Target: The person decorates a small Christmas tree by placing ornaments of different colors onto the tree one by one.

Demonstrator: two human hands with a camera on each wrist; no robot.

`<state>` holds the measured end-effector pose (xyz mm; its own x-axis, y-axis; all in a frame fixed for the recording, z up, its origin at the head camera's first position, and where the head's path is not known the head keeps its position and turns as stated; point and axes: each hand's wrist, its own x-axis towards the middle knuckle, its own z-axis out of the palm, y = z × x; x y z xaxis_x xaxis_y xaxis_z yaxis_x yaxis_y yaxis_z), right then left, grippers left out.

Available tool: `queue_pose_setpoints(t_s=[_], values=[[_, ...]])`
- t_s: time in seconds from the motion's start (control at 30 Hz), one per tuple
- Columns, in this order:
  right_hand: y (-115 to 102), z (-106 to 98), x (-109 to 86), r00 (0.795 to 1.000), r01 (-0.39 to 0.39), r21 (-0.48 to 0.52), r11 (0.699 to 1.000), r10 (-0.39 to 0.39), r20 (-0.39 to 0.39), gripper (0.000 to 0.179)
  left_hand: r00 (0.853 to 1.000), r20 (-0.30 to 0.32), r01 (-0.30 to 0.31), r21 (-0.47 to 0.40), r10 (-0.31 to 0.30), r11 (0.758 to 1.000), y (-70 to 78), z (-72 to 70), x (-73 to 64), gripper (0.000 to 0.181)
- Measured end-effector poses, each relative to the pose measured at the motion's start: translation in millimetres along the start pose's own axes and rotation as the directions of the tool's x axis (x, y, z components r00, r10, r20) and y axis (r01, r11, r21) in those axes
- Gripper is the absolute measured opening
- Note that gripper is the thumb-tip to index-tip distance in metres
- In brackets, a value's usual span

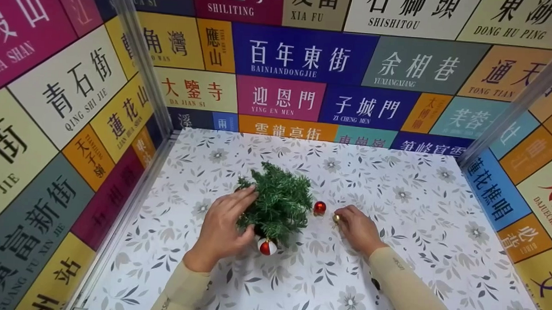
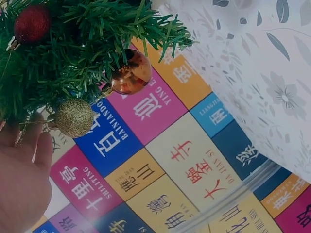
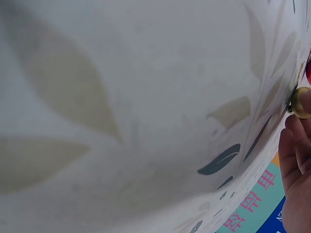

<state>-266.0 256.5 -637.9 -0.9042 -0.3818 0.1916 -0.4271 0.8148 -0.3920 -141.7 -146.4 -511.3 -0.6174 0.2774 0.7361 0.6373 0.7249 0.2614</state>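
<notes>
A small green Christmas tree stands on the patterned tabletop. Against its left side rests my left hand, fingers fairly straight among the branches, thumb toward the front. A red-and-white bauble hangs low at the tree's front. In the left wrist view, a glittery gold bauble, a shiny copper-coloured bauble and a dark red bauble hang from the branches. Right of the tree, my right hand pinches a small gold bauble at the table surface. A shiny red bauble lies between that hand and the tree.
A white tabletop with a leaf-and-flower print carries everything. Panels with colourful street-name signs rise behind and on both sides. Metal corner posts stand at the back corners. Something small and dark shows beside the right forearm.
</notes>
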Motion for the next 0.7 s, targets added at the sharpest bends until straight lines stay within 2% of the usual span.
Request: queue_pose_setpoints(t_s=[0.23,0.7], values=[[1.9,0.7,0.9,1.000,0.007,-0.001,1.000,-0.007,0.001,0.021,1.000,0.031,0.005,-0.011,-0.005,1.000,-4.6,-1.7,0.1,0.068],[-1.2,-1.7,-0.4,1.000,0.014,-0.036,0.999,-0.014,0.010,0.020,0.999,0.035,-0.003,-0.047,0.005,0.999,-10.3,-2.1,-0.2,0.067]])
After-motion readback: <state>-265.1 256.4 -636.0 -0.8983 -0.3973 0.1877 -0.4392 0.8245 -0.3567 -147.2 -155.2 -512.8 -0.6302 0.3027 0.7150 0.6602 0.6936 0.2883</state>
